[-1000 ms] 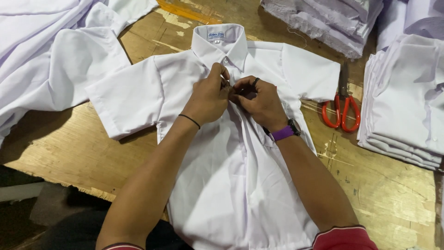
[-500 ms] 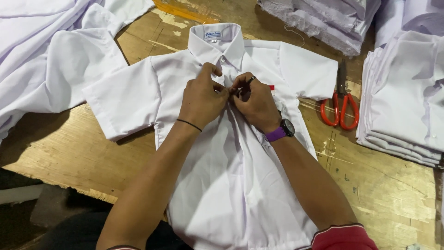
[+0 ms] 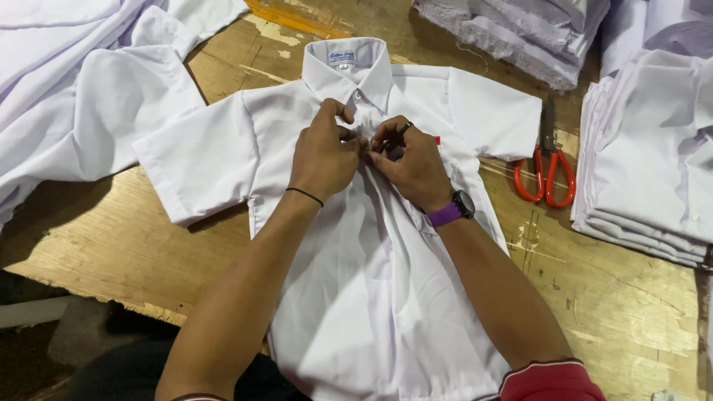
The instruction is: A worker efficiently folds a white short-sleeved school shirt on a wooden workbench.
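Both hands have shifted slightly lower on the shirt front since the earlier frame. Left hand (image 3: 324,154) and right hand (image 3: 410,165) meet fingertip to fingertip, pinching the button strip of a white short-sleeved shirt (image 3: 371,297) lying flat on a wooden table (image 3: 111,252). Just above the fingers sits the collar with a small white rectangular label (image 3: 342,56) printed in blue. Right of the fingers lie red-handled scissors (image 3: 547,167), then a stack of folded white shirts (image 3: 650,156). Loose white shirts (image 3: 67,96) lie to the left.
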